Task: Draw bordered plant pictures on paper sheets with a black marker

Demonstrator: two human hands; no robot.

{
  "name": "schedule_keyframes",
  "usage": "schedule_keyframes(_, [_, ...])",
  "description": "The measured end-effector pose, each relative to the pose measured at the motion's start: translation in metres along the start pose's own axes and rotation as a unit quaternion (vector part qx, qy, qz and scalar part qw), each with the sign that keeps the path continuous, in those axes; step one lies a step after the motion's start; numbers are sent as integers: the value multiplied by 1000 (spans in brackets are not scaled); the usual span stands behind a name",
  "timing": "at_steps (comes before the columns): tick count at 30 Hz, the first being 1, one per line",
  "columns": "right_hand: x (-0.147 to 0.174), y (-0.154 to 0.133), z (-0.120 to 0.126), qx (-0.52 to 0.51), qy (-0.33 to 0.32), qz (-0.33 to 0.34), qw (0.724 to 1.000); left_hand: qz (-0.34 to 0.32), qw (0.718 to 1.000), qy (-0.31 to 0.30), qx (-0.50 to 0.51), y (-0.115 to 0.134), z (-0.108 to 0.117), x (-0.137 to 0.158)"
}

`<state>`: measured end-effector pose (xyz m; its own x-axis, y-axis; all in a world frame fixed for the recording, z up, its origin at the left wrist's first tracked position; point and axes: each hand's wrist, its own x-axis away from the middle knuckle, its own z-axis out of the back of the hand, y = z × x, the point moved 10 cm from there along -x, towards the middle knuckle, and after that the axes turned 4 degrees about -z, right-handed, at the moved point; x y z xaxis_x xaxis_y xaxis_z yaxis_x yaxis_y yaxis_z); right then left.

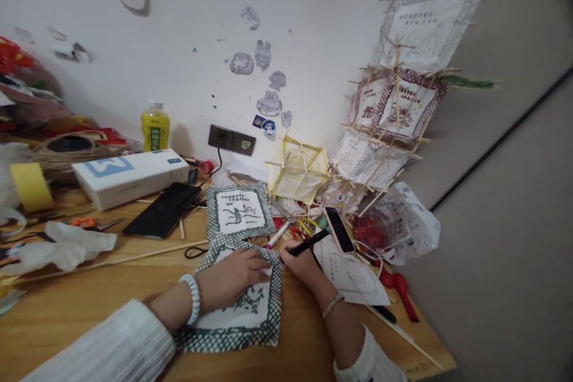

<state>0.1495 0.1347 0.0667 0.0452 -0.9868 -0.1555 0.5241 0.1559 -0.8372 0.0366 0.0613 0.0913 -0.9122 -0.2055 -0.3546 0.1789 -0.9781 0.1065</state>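
A sheet of paper (237, 337) with a dark green crosshatched border and a leafy drawing lies at the near middle of the table. My left hand (235, 277) rests on it, fingers stretched out, covering part of the drawing. At the sheet's upper right edge, my right hand (301, 264) is closed around a black marker (312, 242). Its lower end is close to the border; whether it touches the paper I cannot tell. A second green-bordered sheet (242, 212) with writing and figures joins or overlaps the first one's far edge.
Behind stand a yellow paper lantern (298, 170) and a tall stick-and-paper lantern tower (398, 101). A phone (339, 230) stands right of my right hand. Leftward are a black tablet-like device (161, 212), a white box (129, 176), a drink bottle (155, 126) and yellow tape (31, 186).
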Motion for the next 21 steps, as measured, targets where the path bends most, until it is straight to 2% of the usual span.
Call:
schedule_keyframes(6, [-1, -1, 11, 11, 25, 27, 999, 1, 1000, 2, 3, -2, -2, 0])
schedule_keyframes(14, [-1, -3, 31, 5, 101, 53, 993, 1, 1000, 3, 9, -4, -1, 1])
schedule_keyframes(19, [4, -10, 49, -27, 153, 61, 986, 67, 997, 39, -21, -34, 17, 9])
schedule_keyframes(21, [4, -11, 50, -45, 149, 62, 986, 97, 993, 50, -40, -47, 22, 14])
